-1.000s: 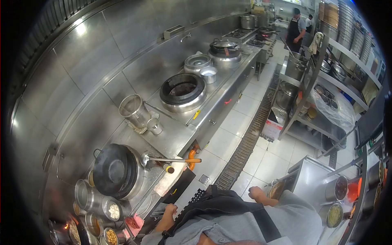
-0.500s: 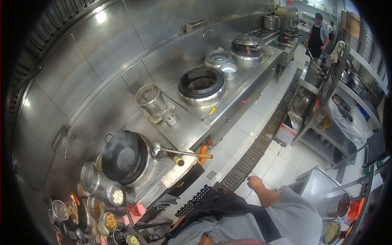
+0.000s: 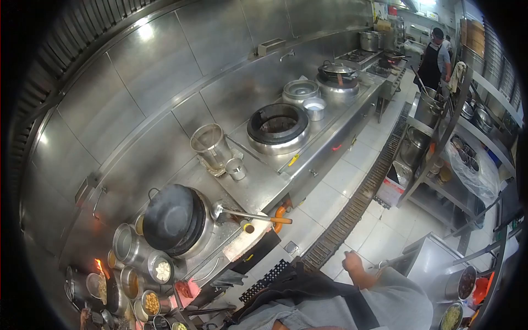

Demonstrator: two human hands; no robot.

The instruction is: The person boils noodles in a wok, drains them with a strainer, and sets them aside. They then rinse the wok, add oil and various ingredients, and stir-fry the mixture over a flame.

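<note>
My right hand (image 3: pixel 355 262) hangs low beside the apron, over the white floor tiles. Its fingers look curled in, and no object shows in it. My left hand is not visible; a patch of skin shows at the bottom edge below the grey shirt (image 3: pixel 396 300). In front stands a dark steaming wok (image 3: pixel 168 219) tilted on its burner. A ladle (image 3: pixel 247 214) with a wooden handle lies beside it, its handle over the counter edge. Neither hand touches them.
Pots and bowls crowd the lower left, including white pieces (image 3: pixel 163 270) and golden chunks (image 3: pixel 152 302). A flame (image 3: pixel 99 267) burns beside a tilted strainer (image 3: pixel 94 283). An uncovered burner (image 3: pixel 278 122) is farther along. A person (image 3: pixel 434 58) in a dark apron stands far back.
The whole view has shifted slightly, so fixed things sit farther right and lower. The flame at lower left looks taller and the strainer there has moved. My right hand stays low and curled.
</note>
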